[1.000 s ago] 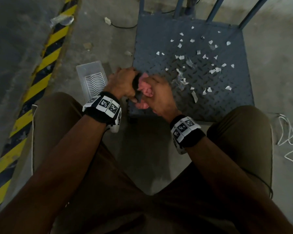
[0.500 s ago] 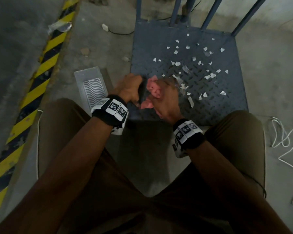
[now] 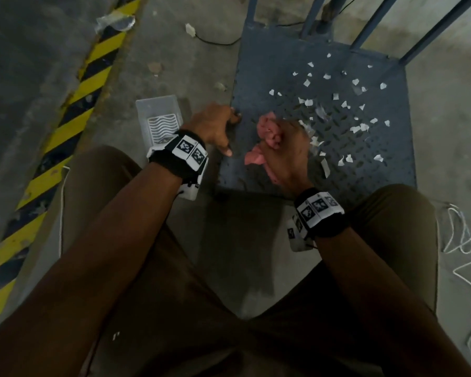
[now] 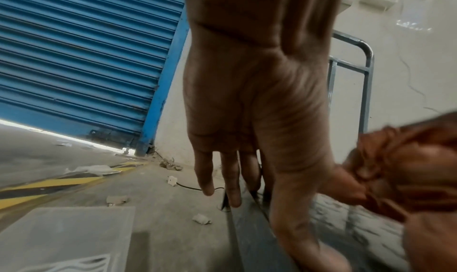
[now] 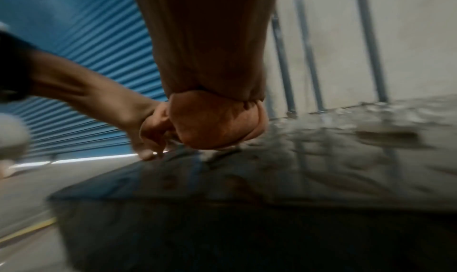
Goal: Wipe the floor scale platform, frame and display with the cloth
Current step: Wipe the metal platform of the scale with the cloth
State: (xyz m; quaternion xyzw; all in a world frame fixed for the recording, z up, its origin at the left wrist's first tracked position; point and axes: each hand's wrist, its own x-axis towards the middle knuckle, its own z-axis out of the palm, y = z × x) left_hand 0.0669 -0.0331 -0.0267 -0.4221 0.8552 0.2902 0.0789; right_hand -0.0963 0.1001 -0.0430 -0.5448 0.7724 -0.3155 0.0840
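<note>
1. Pink cloth (image 3: 267, 129) is bunched tight inside the right hand (image 3: 286, 151), whose grip is a closed fist round it, one tail hanging out below the palm; the fist hovers just above the near left part of the scale platform (image 3: 365, 164).
2. Half a second ago both hands worked the cloth together. Now the left hand (image 3: 214, 126) has come away, its grip slack and holding nothing, fingers stretched down to the platform's left edge, fingertips about touching the rim in the left wrist view.
3. My reading: the cloth is gathered for one-handed use, the left hand braces, and wiping is about to begin; nothing looks wiped yet.
4. Platform: dark blue-grey steel tread plate, dusty, lying flat on the concrete floor (image 3: 191, 77).
5. White paper scraps (image 3: 354, 129) lie scattered over its middle and right, none cleared.
6. Blue frame bars (image 3: 370, 25) rise at the far edge; no display is in view.
7. Just left of the platform lies a clear plastic tray (image 3: 161, 115).
</note>
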